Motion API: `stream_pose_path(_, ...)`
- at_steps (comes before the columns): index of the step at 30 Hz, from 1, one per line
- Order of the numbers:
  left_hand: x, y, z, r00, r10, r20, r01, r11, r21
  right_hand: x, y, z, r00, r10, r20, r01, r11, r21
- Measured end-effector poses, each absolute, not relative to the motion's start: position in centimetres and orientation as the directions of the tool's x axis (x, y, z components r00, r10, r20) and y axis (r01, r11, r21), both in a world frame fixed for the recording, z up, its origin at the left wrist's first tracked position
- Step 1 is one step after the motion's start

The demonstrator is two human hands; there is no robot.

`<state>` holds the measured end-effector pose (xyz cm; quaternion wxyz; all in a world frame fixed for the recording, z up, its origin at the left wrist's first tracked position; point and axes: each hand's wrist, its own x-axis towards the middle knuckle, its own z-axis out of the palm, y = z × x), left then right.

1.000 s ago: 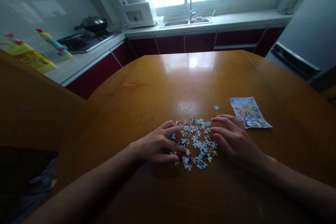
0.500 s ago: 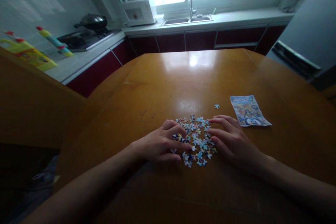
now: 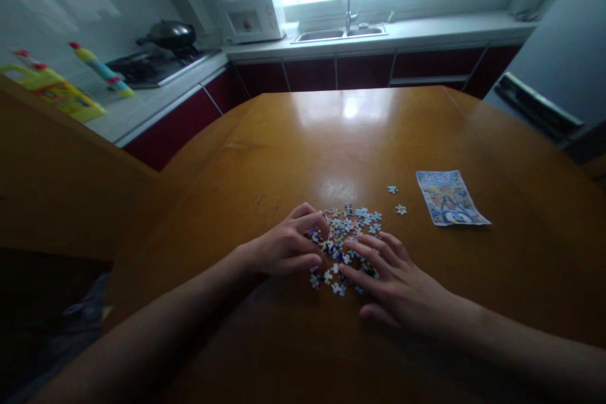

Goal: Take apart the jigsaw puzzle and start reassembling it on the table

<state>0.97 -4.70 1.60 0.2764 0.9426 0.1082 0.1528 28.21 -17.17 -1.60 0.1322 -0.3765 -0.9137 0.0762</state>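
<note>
A pile of small jigsaw puzzle pieces (image 3: pixel 348 225) lies on the wooden table, pale blue and white with some dark blue and yellow ones. At its left edge is my left hand (image 3: pixel 291 243), fingers bent and apart, the fingertips among the pieces. My right hand (image 3: pixel 392 274) reaches over the lower right of the pile with its fingers spread, covering some pieces. Neither hand shows anything held. Two pieces lie apart beyond my right hand: a light blue jigsaw piece (image 3: pixel 392 189) and a whitish jigsaw piece (image 3: pixel 401 209).
A printed picture sheet (image 3: pixel 449 197) lies flat on the table (image 3: pixel 265 151), right of the pile. Past the far edge are a counter with a sink (image 3: pixel 322 35), a microwave (image 3: pixel 250 19) and a wok (image 3: pixel 171 35) on the stove. Yellow bottles (image 3: pixel 61 95) stand at the left.
My right hand has moved left and nearer to me, over the pieces, and a second loose piece now shows beyond it. My left hand has drawn slightly left, its fingers more bent.
</note>
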Motion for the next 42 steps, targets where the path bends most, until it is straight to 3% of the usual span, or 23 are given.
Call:
stream_pose_path(4,0.3,-3.8,1.3,0.866,0.411,0.285,0.236,-0.837,0.493,28.2,-17.0,-1.4,-0.671,0.707,0.224,0.664,0.707,-0.243)
stream_pose_path(16,0.5,-4.2,1.1,0.937,0.314,0.154,0.235,-0.892,0.386,28.4,-16.4,-2.0,-0.602,0.747,0.284,0.725,0.66,-0.199)
stream_pose_path(21,0.3,-4.1,1.3,0.905,0.368,0.214,0.265,-0.88,0.395,28.4,-16.2,-1.7,-0.569,0.758,0.317,0.727,0.645,-0.236)
stream_pose_path(39,1.0,-5.1,1.5,0.971,0.196,0.138,0.112,-0.879,0.464,28.6,-16.0,-0.9,-0.499,0.78,0.377,0.71,0.618,-0.338)
stream_pose_path(42,0.4,-4.4,1.6,0.95,0.255,0.179,0.143,-0.868,0.477,28.7,-16.0,-1.0,-0.495,0.771,0.401,0.704,0.626,-0.336)
